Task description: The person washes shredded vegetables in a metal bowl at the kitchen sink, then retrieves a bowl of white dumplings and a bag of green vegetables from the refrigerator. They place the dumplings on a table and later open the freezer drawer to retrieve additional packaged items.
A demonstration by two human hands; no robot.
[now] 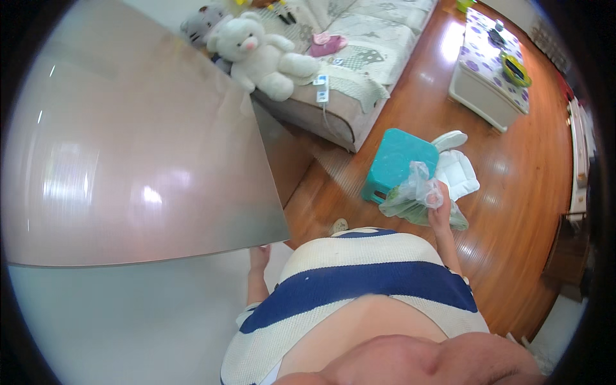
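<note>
My right hand (440, 211) grips the gathered neck of a clear plastic bag (409, 199) with green leafy contents. The bag hangs in front of a turquoise plastic stool (402, 156) and overlaps its near side. My left hand (260, 255) is at the near edge of a large glossy panel (144, 159), which looks like part of a refrigerator. That edge hides most of its fingers, so their hold cannot be made out.
A white padded seat (456, 174) lies beyond the stool on the wood floor (505, 207). A sofa (327, 113) bears a white teddy bear (262, 57) and a power strip (322, 89) with a hanging cord. At the far right stands a white table (486, 94) with a patterned cover.
</note>
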